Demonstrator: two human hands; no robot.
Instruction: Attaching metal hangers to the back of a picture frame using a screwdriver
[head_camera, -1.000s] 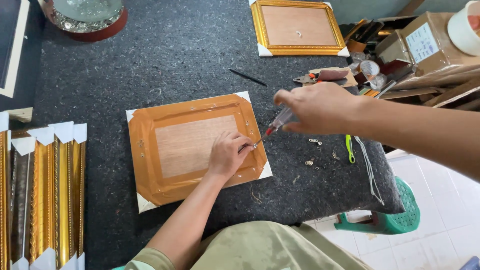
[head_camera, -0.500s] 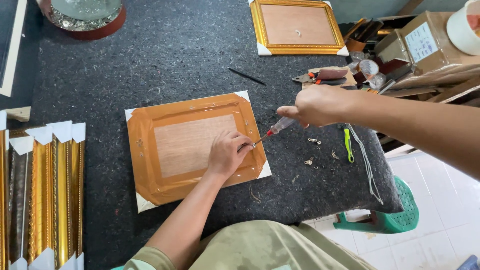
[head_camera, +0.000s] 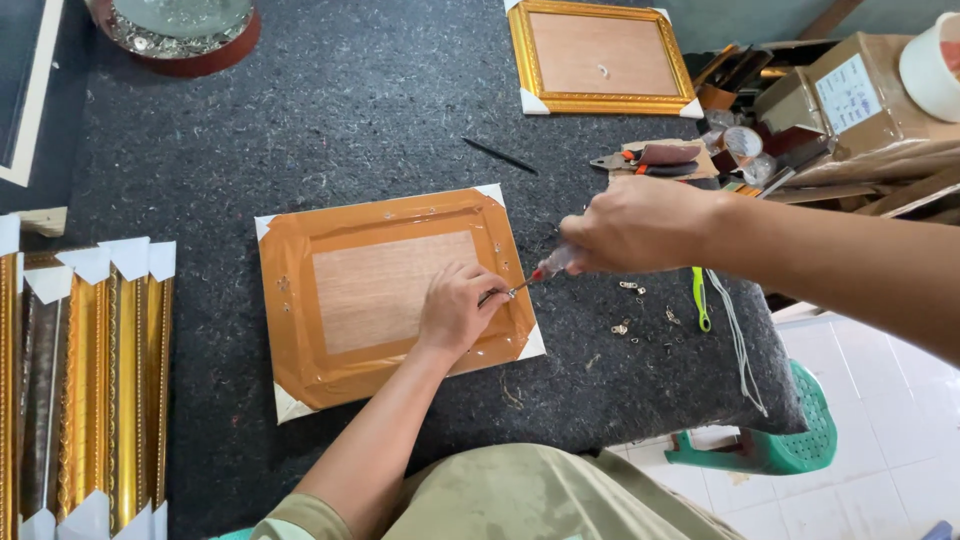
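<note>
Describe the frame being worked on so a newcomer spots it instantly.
On the dark felt table, look to the near middle, under both hands. The taped frame lies face down, its back sealed in orange-brown tape with white corner protectors. The far gold frame shows bare gold edges and no tape.

Picture frame (head_camera: 390, 295) on table (head_camera: 350, 110), small hardware (head_camera: 640, 310) to its right.
</note>
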